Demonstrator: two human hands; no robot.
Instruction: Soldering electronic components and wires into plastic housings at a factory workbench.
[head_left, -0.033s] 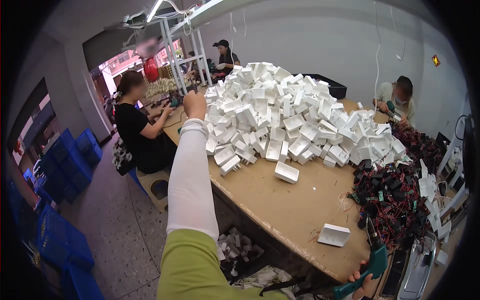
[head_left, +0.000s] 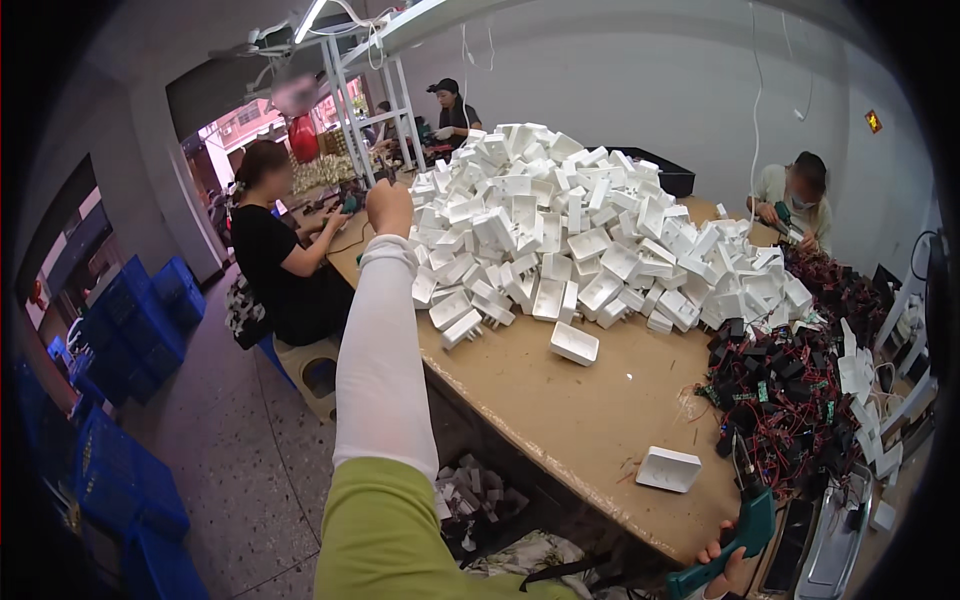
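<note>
My left arm, in a white sleeve, stretches forward over the table's left edge. My left hand (head_left: 390,208) is closed in a fist beside the heap of white plastic housings (head_left: 540,220), near the foot of a white rack post; whatever it may hold is hidden. At the lower right, my right hand (head_left: 722,562) has its fingers wrapped round a green pistol-shaped hand tool (head_left: 755,525) with a slim dark tip pointing up. Near that tip lies a single open white housing (head_left: 668,470). Another white housing (head_left: 574,344) lies in front of the heap.
A tangle of black parts with red wires (head_left: 780,400) covers the right side of the brown table (head_left: 540,410). Metal trays (head_left: 835,540) lie beside the tool. Co-workers sit left, behind and far right. Blue crates (head_left: 130,470) stand on the left floor; a white rack (head_left: 345,110) rises behind.
</note>
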